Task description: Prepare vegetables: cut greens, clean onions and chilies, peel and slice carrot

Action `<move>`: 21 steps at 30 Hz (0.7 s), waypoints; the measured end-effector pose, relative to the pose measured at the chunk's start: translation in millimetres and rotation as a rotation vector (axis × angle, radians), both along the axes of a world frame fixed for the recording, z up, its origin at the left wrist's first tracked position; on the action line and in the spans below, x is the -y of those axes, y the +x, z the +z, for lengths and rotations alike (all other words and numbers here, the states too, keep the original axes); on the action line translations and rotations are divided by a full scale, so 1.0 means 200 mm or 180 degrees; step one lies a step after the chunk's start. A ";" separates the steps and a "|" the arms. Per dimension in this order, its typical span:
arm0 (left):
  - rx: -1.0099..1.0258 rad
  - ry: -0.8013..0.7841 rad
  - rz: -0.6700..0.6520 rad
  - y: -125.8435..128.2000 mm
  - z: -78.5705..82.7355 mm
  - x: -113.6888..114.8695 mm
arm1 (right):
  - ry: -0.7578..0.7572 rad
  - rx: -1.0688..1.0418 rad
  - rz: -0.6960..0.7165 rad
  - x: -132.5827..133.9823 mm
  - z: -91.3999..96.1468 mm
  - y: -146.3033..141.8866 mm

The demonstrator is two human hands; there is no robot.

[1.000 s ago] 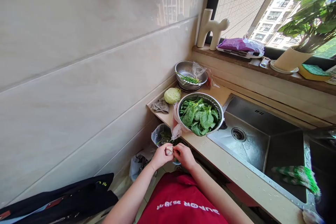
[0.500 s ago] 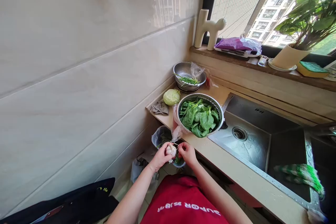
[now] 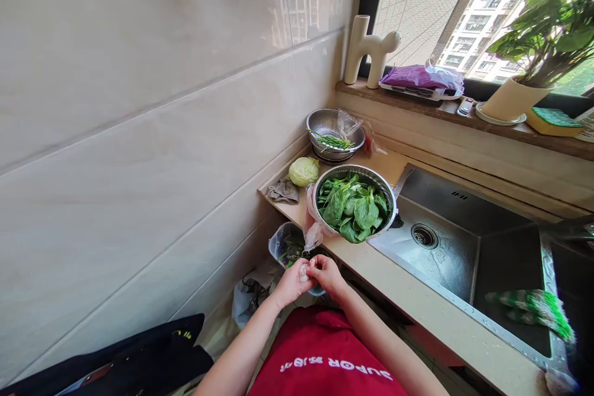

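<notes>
My left hand (image 3: 291, 283) is closed around a small white garlic bulb (image 3: 303, 270), held in front of my red apron at the counter's edge. My right hand (image 3: 326, 273) pinches at the bulb from the right, fingertips pressed against it. Most of the bulb is hidden by my fingers. Both hands hover above a bin lined with clear plastic (image 3: 284, 244) that holds green scraps. Just beyond, on the counter, stands a steel colander (image 3: 387, 195) full of spinach leaves (image 3: 353, 209).
A cabbage (image 3: 304, 171) and a grey rag (image 3: 283, 192) lie by the wall. A second steel bowl (image 3: 325, 120) holds chives. The steel sink (image 3: 464, 241) lies right, a green scrubber (image 3: 533, 307) at its edge. The sill carries a potted plant (image 3: 541, 37) and a purple bag (image 3: 420, 78).
My hands have closed together again around the garlic bulb, which showed more plainly half a second ago. The view has barely shifted.
</notes>
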State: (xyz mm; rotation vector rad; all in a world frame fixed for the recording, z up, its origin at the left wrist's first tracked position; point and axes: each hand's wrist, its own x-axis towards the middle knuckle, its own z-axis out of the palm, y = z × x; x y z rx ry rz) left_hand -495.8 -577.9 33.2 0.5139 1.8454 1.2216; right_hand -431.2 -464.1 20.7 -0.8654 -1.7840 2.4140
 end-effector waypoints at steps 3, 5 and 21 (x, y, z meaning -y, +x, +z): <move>0.0821 0.0302 0.0323 0.04 -0.01 0.01 | 0.0002 -0.0222 -0.0303 0.02 0.02 0.01; 0.1231 0.0689 0.0558 0.08 -0.02 0.01 | -0.0180 -0.0265 -0.0594 0.04 0.04 0.01; 0.1543 0.1045 0.0978 0.03 -0.01 0.09 | 0.0526 0.0207 -0.1120 0.00 -0.18 0.00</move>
